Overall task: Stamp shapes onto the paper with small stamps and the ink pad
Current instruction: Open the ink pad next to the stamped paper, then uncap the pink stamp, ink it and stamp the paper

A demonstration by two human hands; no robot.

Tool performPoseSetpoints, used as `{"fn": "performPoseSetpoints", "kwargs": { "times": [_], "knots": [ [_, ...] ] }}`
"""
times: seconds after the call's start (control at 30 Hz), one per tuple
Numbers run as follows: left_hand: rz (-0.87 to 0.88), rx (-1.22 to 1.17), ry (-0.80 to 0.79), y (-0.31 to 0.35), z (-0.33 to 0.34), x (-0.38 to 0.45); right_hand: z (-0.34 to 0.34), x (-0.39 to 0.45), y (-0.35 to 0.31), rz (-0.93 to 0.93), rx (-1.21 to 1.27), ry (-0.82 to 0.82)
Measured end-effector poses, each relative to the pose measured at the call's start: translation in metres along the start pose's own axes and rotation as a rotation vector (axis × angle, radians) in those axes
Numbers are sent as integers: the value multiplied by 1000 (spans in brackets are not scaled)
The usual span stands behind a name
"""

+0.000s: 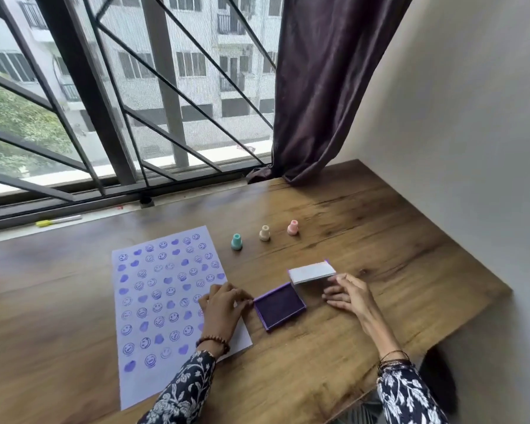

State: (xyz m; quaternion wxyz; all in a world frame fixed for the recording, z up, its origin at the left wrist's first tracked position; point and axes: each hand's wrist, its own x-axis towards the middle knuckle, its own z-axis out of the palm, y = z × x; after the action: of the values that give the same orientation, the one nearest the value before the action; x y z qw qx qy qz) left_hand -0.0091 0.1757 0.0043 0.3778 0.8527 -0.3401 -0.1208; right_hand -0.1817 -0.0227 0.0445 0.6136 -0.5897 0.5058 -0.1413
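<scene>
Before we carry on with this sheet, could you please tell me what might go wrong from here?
1. The left hand rests on the stamped paper; if the purple prints are still wet, it may smear them.
2. The ink pad lies open between both hands, with the right hand by its lid; fingers could pick up ink and mark the table.

No readable text
The paper [166, 301] bears only stamped purple smiley faces and hearts; no words or numbers

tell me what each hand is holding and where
Left hand touches the ink pad at its left edge; right hand fingers the open lid. No stamp held.
</scene>
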Motion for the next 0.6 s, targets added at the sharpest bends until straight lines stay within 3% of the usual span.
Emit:
{"fn": "performPoseSetpoints", "kwargs": {
  "times": [0.17,0.37,0.6],
  "knots": [
    [26,36,-17,7,10,6,-12,34,8,-9,-124,119],
    [83,59,-29,2,2,4,3,38,7,-183,-542,261],
    [92,118,-106,1,-1,9,-4,41,-2,-214,-530,215]
  ]
}}
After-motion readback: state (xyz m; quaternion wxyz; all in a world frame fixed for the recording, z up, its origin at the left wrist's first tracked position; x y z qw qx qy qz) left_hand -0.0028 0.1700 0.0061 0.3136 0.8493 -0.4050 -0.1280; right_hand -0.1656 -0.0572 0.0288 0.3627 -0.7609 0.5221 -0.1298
